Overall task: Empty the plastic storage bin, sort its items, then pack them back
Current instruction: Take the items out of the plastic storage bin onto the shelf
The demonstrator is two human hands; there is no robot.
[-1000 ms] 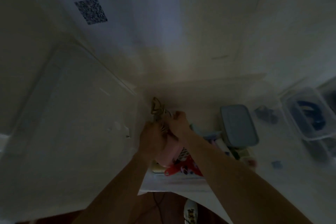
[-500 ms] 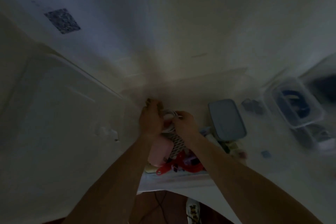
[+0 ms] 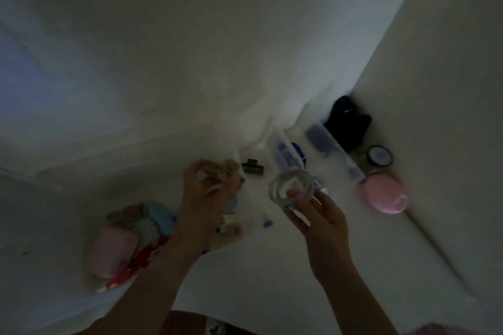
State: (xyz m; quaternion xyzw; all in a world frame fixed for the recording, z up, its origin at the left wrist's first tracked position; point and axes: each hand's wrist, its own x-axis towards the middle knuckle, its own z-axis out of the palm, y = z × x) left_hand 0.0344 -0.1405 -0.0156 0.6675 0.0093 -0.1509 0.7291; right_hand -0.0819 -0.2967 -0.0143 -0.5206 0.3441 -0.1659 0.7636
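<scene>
I see my right hand [image 3: 321, 223] low in the centre-right of the frame, fingers curled up around a coiled loop of pale grey-white cord [image 3: 292, 187], which sits at the fingertips, lifted off the surface. My left hand [image 3: 202, 198], at centre, has its fingers bent and clamped on a tan, knobbly braided item [image 3: 221, 168]; blur keeps me from saying what it is.

Lower left of the left forearm lies a soft heap: a pale pink pouch [image 3: 113, 253], a red patterned piece [image 3: 141, 261] and a light blue soft item [image 3: 162, 216], all touching. A tiny blue piece [image 3: 268, 223] lies between my hands.

Everything rests on a white surface [image 3: 258, 266] in dim light, meeting white walls [image 3: 190, 49] that form a corner at upper right.

Further up, a dark hair claw clip [image 3: 253, 167] lies just beyond the left hand. Right of it stand two clear plastic storage bins [image 3: 288, 156] holding blue things, side by side. A round pink case [image 3: 383, 197] lies at right, a small round dark-rimmed tin [image 3: 380, 155] above it, and a black fabric bundle [image 3: 347, 124] sits in the corner.
</scene>
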